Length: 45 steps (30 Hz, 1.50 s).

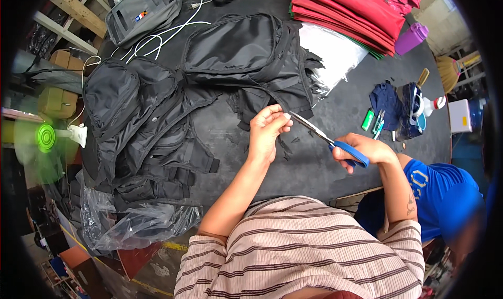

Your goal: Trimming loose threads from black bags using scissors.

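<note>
My right hand [361, 151] is closed round the blue handles of a pair of scissors [316, 129]. The blades point up and left, and their tips reach the fingertips of my left hand [269, 131]. Those fingers are pinched together; whatever lies between them is too small to make out. Just beyond both hands lies a black bag [230, 45] with a zipped front panel, its straps and loose edges spreading toward my left hand. Small black scraps [285, 148] lie on the dark table [251, 176] below the blades.
More black bags [133, 110] pile up at the left, near a clip fan [46, 137] and clear plastic [141, 220]. Folded red fabric [346, 16], white sheets [330, 55] and a purple bottle [411, 38] stand far right. A person in blue [445, 186] is close at my right.
</note>
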Available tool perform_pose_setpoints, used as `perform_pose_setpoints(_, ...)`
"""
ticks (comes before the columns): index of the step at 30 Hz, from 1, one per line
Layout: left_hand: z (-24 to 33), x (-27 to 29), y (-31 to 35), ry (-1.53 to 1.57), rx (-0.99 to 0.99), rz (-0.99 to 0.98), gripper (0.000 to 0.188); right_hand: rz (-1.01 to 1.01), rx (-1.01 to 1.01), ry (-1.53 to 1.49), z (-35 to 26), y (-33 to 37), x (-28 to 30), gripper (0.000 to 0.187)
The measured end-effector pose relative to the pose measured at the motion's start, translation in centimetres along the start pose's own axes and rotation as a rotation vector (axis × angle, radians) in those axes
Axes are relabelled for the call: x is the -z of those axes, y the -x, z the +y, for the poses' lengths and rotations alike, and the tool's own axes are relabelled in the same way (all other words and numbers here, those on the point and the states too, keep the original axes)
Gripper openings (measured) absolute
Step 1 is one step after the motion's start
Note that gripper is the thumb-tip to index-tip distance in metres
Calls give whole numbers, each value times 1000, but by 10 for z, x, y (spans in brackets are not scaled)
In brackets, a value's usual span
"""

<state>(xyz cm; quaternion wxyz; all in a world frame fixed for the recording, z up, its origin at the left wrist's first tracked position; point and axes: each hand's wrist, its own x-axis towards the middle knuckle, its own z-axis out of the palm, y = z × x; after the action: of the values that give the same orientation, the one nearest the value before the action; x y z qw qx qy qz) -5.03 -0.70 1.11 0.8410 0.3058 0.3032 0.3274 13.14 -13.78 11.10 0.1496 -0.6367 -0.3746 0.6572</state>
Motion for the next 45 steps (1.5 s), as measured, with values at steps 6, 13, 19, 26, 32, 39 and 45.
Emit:
perform_pose_setpoints(6, 1, 0, 1, 56, 22, 29, 48, -22, 27, -13, -5, -21, 2, 55)
perform_pose_setpoints(13, 5, -4, 5, 126, 26, 6, 61, -24, 82, 8, -12, -31, 2, 55)
perform_pose_setpoints(19, 5, -2, 7, 136, 23, 1, 63, 39, -1, -77, -20, -29, -2, 40)
perform_pose_setpoints(26, 3, 3, 5, 148, 25, -44, 63, 137, -49, 14, -24, -27, -2, 31)
perform_pose_setpoints(32, 36, 11, 10, -416, -222, 142, 19, 123, 464, -376, 31, -14, 16, 50)
perform_pose_setpoints(39, 86, -61, -60, -1702, -1162, 460, 67, 694, 487, -555, 105, -62, -47, 37)
perform_pose_setpoints(45, 120, -65, -60, -1502, -1318, 326, 12, 719, 581, -519, 126, -73, -67, 32)
